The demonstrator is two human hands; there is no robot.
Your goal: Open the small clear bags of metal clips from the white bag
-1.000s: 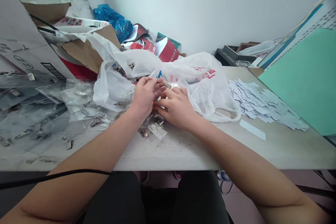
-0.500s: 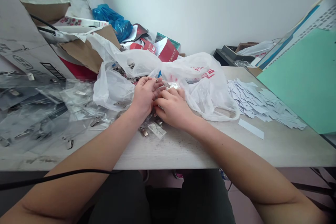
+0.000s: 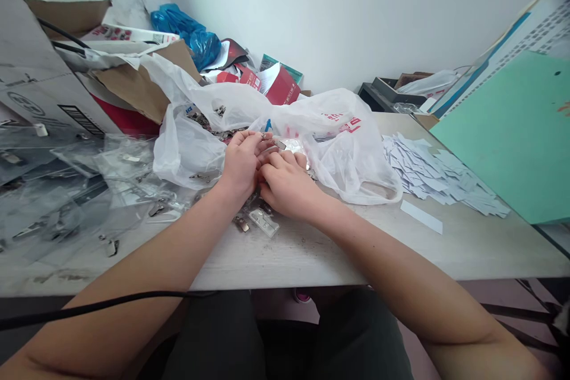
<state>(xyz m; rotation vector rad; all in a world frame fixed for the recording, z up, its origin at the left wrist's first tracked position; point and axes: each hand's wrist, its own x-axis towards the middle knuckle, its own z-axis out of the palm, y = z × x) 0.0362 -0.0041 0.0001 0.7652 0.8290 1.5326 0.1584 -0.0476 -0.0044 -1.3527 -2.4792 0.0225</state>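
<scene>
My left hand (image 3: 241, 165) and right hand (image 3: 287, 187) sit close together at centre frame, forearms angled in from the near table edge (image 3: 312, 270). The left fingers look pinched on a small metal clip (image 3: 279, 144), its end showing past the fingertips. The right fingers curl in against the left hand, but I cannot tell from here whether they close on anything. Keeping the hands this tight looks like a way to steady so small a piece. Just below the palms lie loose metal clips (image 3: 243, 224) and a clear packet (image 3: 263, 222). Behind the hands, a white plastic carrier bag (image 3: 351, 157) bulges and crowds the far side, while clear plastic sleeves (image 3: 75, 190) sprawl across the left of the table, likely to snag a wide move. To the right are a pile of white paper slips (image 3: 427, 169) and one stray slip (image 3: 421, 217). The best working room is the strip of tabletop between the hands and the near edge.
</scene>
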